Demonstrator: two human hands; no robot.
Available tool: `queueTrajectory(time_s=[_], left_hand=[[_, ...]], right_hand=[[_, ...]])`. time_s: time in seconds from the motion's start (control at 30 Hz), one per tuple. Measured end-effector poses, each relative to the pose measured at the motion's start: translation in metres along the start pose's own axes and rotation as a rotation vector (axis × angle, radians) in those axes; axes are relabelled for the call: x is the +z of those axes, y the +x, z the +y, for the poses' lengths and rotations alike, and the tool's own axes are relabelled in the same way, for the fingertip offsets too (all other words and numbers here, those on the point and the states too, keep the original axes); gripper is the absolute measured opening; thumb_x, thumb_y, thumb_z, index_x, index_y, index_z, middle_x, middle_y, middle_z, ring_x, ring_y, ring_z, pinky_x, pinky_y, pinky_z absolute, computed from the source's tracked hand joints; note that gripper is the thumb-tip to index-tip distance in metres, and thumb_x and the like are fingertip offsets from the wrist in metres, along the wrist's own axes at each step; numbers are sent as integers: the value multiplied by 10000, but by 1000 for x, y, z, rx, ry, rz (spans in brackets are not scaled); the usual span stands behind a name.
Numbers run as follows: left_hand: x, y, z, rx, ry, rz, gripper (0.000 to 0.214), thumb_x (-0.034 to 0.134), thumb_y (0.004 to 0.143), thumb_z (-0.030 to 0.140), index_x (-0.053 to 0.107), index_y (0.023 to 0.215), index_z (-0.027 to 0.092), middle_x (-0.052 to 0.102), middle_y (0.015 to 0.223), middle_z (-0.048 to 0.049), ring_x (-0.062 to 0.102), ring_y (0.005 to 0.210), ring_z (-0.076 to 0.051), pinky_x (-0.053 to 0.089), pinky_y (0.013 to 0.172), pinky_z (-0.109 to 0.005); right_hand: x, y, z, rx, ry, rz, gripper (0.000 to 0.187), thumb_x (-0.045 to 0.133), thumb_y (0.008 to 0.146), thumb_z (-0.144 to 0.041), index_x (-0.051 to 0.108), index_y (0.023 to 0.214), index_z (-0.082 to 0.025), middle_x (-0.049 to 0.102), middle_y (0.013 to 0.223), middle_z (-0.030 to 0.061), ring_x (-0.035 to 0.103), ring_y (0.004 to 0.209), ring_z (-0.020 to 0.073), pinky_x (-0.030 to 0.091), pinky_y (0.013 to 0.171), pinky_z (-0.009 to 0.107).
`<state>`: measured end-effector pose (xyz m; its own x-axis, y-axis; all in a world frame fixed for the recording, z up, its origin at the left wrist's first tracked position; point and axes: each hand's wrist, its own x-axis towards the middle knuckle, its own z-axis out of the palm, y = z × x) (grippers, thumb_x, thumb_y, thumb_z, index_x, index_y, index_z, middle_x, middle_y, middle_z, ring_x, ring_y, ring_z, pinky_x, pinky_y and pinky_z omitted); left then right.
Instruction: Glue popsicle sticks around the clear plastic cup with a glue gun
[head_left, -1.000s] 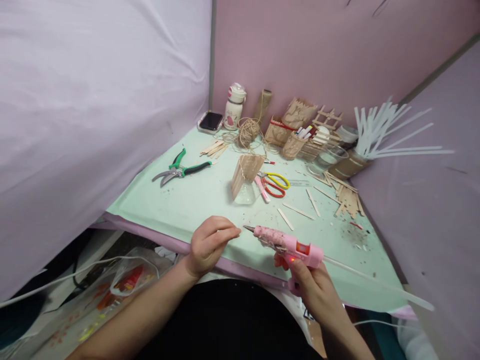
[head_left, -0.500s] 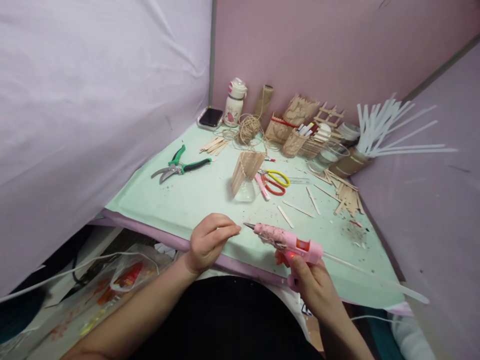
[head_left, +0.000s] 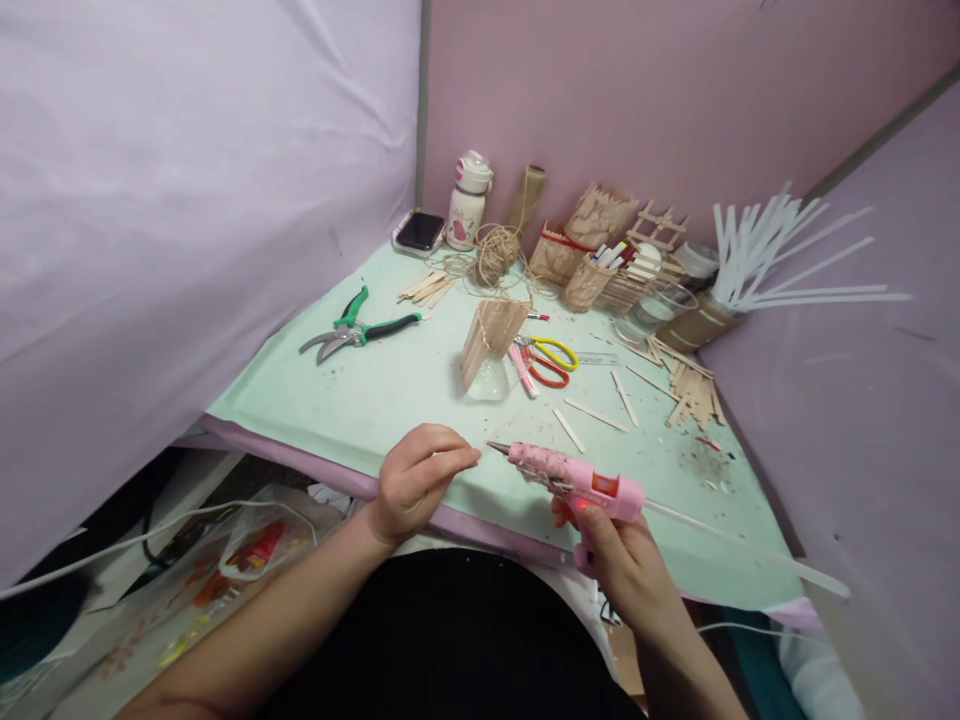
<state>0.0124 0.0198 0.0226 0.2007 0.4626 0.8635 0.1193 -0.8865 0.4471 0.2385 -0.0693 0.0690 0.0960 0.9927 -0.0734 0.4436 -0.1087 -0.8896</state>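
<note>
My right hand (head_left: 626,560) grips a pink hot glue gun (head_left: 574,480) by its handle, its red light on and a long clear glue stick (head_left: 742,550) trailing out the back. The nozzle points left toward my left hand (head_left: 416,478), which rests curled at the near edge of the green table (head_left: 360,400) with thumb and fingers pinched together; what they hold is too small to make out. A glass partly clad in wooden sticks (head_left: 489,345) lies farther back.
Green-handled pruning shears (head_left: 352,330) lie at the left. Yellow and red scissors (head_left: 547,362), loose wooden sticks (head_left: 690,385), a twine ball (head_left: 495,255), a phone (head_left: 420,230), a bottle (head_left: 469,200), stick holders and a jar of white strips (head_left: 750,270) crowd the back. Fabric walls close in on three sides.
Both hands and the glue gun keep their pose; only the view has shifted slightly, the table scene sliding a little up and left.
</note>
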Motion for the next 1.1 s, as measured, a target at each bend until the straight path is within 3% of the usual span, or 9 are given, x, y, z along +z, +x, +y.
queueTrajectory(time_s=[0.3,0.77,1.1], left_hand=[[1,-1,0,13,3,4,351,534,890,28,642,1180,194,677,934,-74,633,878,-169,548,748,-321],[1,-2,-1,17,-2,1,391,545,874,7,634,1205,195,669,945,-78,624,883,-176,545,746,-328],[2,-4,-2,4,1,6,392,550,865,-3,645,1187,200,673,948,-72,632,892,-175,550,757,-333]], right_hand=[[-1,0,1,-19,-10,13,550,443,882,-649,698,742,-182,691,758,94,635,701,211,441,467,251],[0,0,3,16,-3,25,557,441,866,-664,675,718,-181,655,660,70,557,537,164,401,424,249],[-4,4,0,3,-27,66,557,423,885,-643,660,703,-173,596,638,52,579,623,184,431,480,251]])
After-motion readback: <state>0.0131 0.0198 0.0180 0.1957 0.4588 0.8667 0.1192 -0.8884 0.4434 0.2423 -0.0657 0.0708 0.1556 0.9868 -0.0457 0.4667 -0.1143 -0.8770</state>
